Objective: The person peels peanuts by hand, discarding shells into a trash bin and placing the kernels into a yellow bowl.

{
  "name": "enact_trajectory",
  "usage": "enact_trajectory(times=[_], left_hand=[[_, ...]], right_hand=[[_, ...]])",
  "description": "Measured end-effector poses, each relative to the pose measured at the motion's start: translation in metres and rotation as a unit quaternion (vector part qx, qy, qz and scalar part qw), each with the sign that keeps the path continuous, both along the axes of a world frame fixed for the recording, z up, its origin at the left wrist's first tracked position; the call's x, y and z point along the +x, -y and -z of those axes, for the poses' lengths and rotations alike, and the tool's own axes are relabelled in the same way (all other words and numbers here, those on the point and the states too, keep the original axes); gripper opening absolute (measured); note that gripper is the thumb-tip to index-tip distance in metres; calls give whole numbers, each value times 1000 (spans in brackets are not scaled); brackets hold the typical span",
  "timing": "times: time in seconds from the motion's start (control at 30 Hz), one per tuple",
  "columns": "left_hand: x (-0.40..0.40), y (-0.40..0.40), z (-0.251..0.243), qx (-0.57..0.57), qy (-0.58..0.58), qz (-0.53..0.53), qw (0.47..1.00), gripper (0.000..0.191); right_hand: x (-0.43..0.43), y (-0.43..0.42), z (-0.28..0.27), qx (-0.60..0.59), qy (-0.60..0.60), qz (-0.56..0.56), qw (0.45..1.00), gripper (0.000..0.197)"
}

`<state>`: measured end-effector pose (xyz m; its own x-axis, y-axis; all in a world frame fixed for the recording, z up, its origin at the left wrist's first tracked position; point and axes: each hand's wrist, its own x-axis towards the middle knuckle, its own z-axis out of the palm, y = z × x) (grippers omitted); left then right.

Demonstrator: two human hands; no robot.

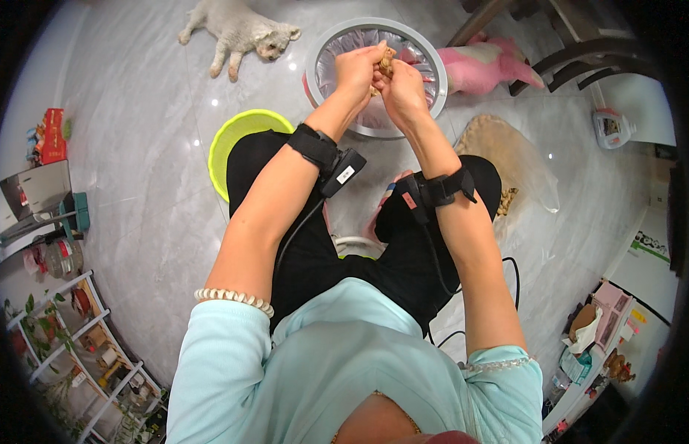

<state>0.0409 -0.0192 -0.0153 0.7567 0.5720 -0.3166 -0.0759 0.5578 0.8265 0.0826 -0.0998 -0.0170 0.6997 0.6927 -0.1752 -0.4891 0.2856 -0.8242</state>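
My left hand (356, 72) and my right hand (404, 93) meet over a round bin (445, 83) with a grey rim and a thin plastic liner. Tan, ridged pieces that look like peanuts in the shell (386, 60) are pinched between the fingers of both hands. Another small tan piece shows below the fingers. Exactly how the pieces are shared between the hands is hidden. To the left, a lime-green plastic basket (221, 145) stands on the floor, partly covered by my knee. At the right knee lies a translucent plastic bag (525, 161) with many peanuts (506, 201).
A light-coated dog (239, 33) lies on the tiled floor at upper left. Behind the bin is a pink plush toy (477, 66), beside dark wooden chair legs (572, 58). A plant shelf (72, 355) stands at left. Black cables (292, 238) run from my wrist straps.
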Motion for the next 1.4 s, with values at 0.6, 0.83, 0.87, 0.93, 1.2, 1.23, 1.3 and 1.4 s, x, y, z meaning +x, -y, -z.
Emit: enact_trajectory(times=[0.6, 0.83, 0.87, 0.93, 1.2, 1.23, 1.3, 1.4], left_hand=[[-20, 4, -18, 119, -27, 6, 992, 23], [-15, 5, -11, 138, -20, -19, 990, 21], [-16, 5, -11, 149, -20, -21, 988, 20], [-18, 4, -15, 149, -16, -14, 989, 20], [-20, 2, -15, 148, 1, 0, 989, 19], [-20, 2, -16, 146, 2, 4, 989, 18], [-20, 1, -16, 143, 4, 7, 990, 18], [-20, -1, -14, 114, 30, 27, 993, 18]], right_hand=[[0, 10, -10, -159, 97, -26, 982, 36], [2, 0, 14, -209, 270, 21, 940, 38], [1, 0, 12, -223, 279, 29, 933, 39], [-3, 1, 5, -214, 287, 30, 933, 39], [-10, 3, -12, -205, 139, 31, 968, 41], [-10, 3, -14, -209, 95, 28, 973, 40], [-8, 4, -17, -212, 51, 23, 976, 40], [-2, 9, -17, -185, 0, -6, 983, 38]])
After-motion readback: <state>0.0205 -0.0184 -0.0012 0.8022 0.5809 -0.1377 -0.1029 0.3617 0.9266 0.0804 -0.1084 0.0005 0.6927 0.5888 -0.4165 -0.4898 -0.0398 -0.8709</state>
